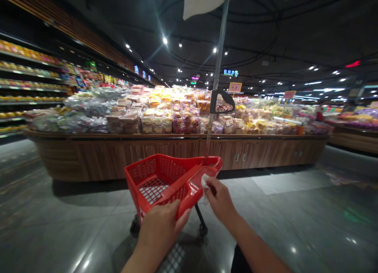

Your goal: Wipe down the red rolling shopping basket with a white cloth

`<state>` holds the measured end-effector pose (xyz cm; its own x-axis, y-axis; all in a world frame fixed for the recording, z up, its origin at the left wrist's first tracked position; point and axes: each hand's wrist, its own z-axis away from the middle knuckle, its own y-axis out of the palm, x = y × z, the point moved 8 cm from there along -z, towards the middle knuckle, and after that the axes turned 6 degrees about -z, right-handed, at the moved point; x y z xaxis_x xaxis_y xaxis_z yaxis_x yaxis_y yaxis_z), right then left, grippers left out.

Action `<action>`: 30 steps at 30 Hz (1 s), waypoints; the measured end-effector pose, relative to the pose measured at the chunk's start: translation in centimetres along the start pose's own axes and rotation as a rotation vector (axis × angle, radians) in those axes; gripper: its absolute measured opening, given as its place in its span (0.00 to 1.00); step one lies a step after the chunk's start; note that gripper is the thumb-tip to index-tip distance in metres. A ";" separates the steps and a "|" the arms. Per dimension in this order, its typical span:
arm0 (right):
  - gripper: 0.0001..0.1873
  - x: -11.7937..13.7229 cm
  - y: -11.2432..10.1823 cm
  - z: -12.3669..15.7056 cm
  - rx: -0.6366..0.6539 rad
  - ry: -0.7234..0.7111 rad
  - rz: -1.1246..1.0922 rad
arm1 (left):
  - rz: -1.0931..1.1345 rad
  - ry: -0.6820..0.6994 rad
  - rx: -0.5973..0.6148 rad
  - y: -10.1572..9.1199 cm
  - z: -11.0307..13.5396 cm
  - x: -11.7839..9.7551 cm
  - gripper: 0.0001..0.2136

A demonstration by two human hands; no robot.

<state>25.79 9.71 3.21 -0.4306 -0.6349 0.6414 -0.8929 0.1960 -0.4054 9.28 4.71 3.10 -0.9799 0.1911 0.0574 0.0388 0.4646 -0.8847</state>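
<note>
We are gripping the handle [189, 188] of the red cart [138, 177] with our left hand [161, 222], fingers wrapped over its near edge, which seems to be steadying the cart standing just in front of us on the near floor. Our right hand [220, 200] is pinching a white scrap [204, 182] against the handle's right end, fingertips closed together on it. A pole [217, 72] is rising from the cart's far right corner. Beyond it, a wooden counter [118, 153] is carrying packaged bread [156, 117].

wooden counter [118, 153]: packaged bread [165, 111] piled along whole top | shelves [26, 84]: far left | price sign [235, 87]: above counter's right half
</note>
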 end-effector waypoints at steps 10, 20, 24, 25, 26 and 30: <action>0.06 -3.9 3.2 3.5 -0.433 0.187 -0.280 | -0.079 0.095 -0.105 -0.5 -0.1 0.1 0.19; 0.07 -4.0 4.5 4.4 -0.518 0.196 -0.491 | -0.066 0.150 -0.193 -1.1 -0.1 0.7 0.18; 0.11 -7.0 1.7 2.5 -0.664 0.303 -0.488 | -0.065 0.141 -0.174 -0.8 -0.1 1.2 0.17; 0.11 -7.1 1.8 2.3 -0.656 0.309 -0.497 | -0.060 0.139 -0.170 -0.8 -0.1 1.4 0.17; 0.11 -6.9 2.0 2.4 -0.634 0.303 -0.510 | -0.053 0.137 -0.166 -0.7 0.0 1.5 0.18; 0.09 -5.2 3.0 2.7 -0.497 0.221 -0.503 | -0.001 0.133 -0.123 -0.7 0.2 2.2 0.18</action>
<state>25.72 11.63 -3.11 0.0763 -0.5822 0.8095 -0.9210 0.2698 0.2808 7.04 4.65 3.78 -0.9456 0.2997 0.1265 0.0692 0.5652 -0.8220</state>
